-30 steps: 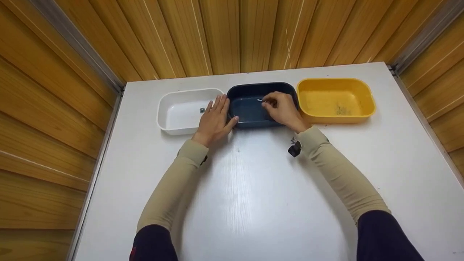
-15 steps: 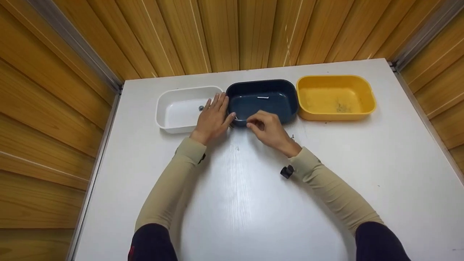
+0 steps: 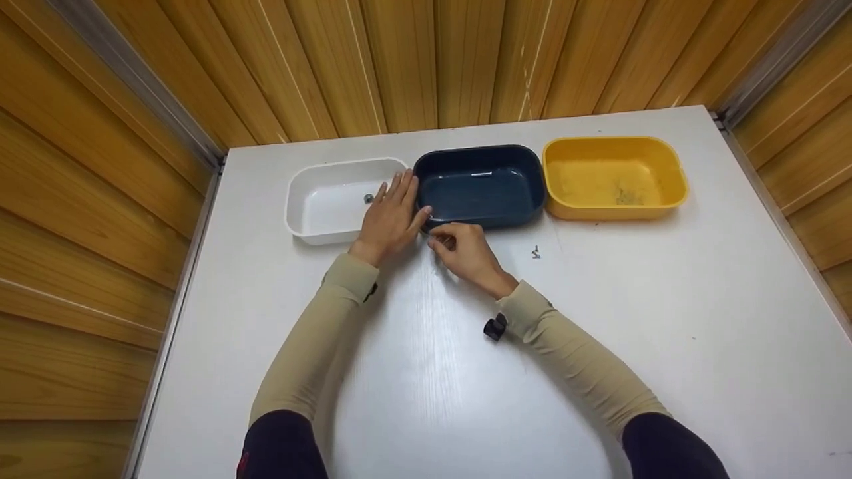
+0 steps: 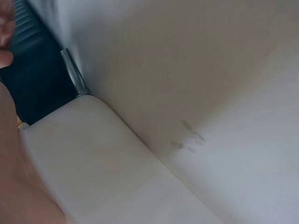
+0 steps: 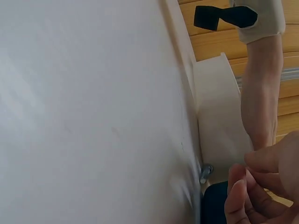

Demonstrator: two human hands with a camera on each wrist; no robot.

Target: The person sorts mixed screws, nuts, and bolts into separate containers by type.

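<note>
My left hand (image 3: 389, 216) lies with straight fingers across the adjoining edges of the white bin (image 3: 313, 237) and dark blue bin (image 3: 492, 222). Just in front of the blue bin's left corner is my right hand (image 3: 468, 251), fingers bent, with nothing seen between fingertips and thumb. Close to those fingertips, a silver threaded bolt (image 5: 206, 173) sits at the corner where the two bins meet; the left wrist view also shows this bolt (image 4: 73, 72). Inside the blue bin lies another metal bolt (image 3: 481, 173). A nut (image 3: 368, 198) is in the white bin, beside my left fingers.
To the right stands a yellow bin (image 3: 616, 212) with a small pile of tiny metal pieces (image 3: 628, 196). A few small screws (image 3: 536, 252) lie on the white table (image 3: 426, 372) before the bins. Wooden panels (image 3: 466, 66) rise behind.
My right hand has let go of a bolt inside the blue bin, then come out toward me and leftward to the bin's front left corner. My left hand has stayed in place.
</note>
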